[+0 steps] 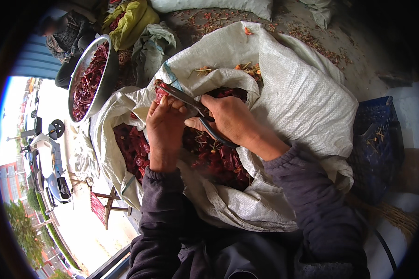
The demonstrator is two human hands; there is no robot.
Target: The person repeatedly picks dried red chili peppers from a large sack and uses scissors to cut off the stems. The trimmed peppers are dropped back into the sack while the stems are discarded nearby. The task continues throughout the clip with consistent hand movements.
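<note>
Dried red chili peppers fill the mouth of a white woven sack (300,101) right below my hands. My left hand (166,130) pinches a dried red chili pepper (161,92) with its stem end up. In my right hand (232,120) is a pair of scissors (181,96) with dark handles. Their blades lie across the stem end of that pepper; whether they touch it cannot be told. More dried chili peppers (131,150) lie in a second white woven sack (106,139) to the left, partly behind my left wrist.
At the upper left stands a metal basin (106,80) of red chilies, with a seated person (73,38) behind it. A yellow bag (136,22) is nearby. Cut stems (248,69) lie on the sack's fold. Right are a blue plastic crate (373,146) and a straw broom (391,216).
</note>
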